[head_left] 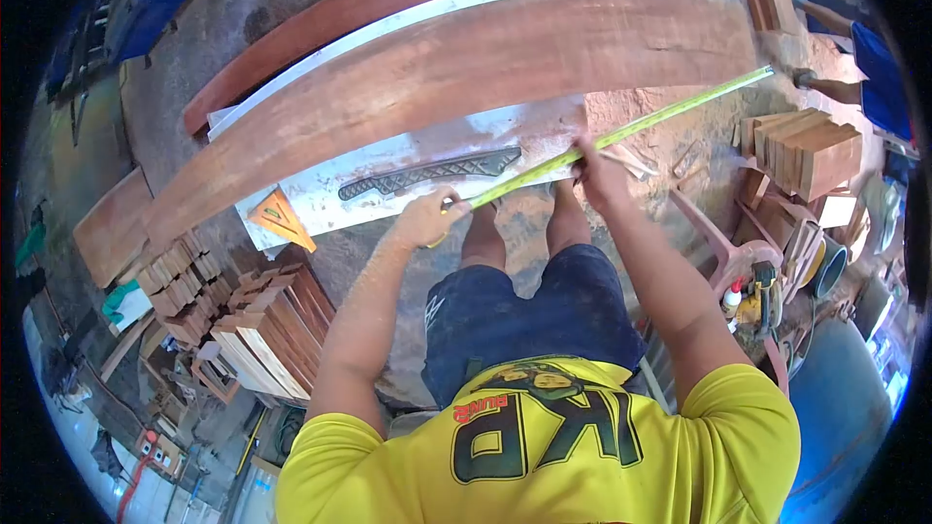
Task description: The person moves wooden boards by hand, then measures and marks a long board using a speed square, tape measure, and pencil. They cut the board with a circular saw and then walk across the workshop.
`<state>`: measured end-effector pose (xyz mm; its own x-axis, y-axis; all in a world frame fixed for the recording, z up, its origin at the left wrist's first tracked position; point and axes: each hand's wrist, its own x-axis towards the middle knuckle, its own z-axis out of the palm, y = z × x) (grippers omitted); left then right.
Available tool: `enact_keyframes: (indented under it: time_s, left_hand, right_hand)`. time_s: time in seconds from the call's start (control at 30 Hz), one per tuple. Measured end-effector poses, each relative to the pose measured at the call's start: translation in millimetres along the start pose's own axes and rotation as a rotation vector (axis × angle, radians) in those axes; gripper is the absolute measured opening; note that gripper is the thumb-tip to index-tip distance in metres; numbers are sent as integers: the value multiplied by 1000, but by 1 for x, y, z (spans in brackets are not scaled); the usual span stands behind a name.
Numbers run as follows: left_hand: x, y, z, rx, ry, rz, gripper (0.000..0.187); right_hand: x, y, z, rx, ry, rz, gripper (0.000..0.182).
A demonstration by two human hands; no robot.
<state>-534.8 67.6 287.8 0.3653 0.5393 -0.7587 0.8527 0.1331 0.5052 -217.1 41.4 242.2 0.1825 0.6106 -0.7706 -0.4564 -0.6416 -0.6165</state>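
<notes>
My left hand [427, 218] is closed around the case end of a tape measure. The yellow tape measure [655, 116] is drawn out to the upper right, its tip near the right end of a long wooden plank [456, 58]. Farther along, my right hand [599, 175] pinches the blade between its fingers. Below the plank, a dark patterned handsaw-like piece [427, 172] lies on a white board [388, 209]. An orange triangular square [280, 218] rests at that board's left corner.
A reddish curved plank [388, 10] lies behind. Stacked wood pieces stand at lower left [277, 335] and right [806, 150]. A pink plastic chair [743, 257] holds a yellow power tool [752, 306]. Another person's legs [835, 87] show at upper right.
</notes>
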Motion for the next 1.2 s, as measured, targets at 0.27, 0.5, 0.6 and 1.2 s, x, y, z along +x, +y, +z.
enact_keyframes:
  time_s: [0.27,0.5,0.6,1.2]
  left_hand:
    - [-6,4,0,-122,72,-56,56]
    - [-17,-28,-16,-70,222,2,58]
    - [-15,-56,-30,-33,282,-36,62]
    - [-40,-37,-46,112,829,554,28]
  right_hand:
    - [-44,50,88,-116,-299,135,26]
    - [-43,66,115,-166,-423,261,23]
    - [-47,75,111,-241,-460,347,22]
    - [-115,-58,114,419,-302,-101,43]
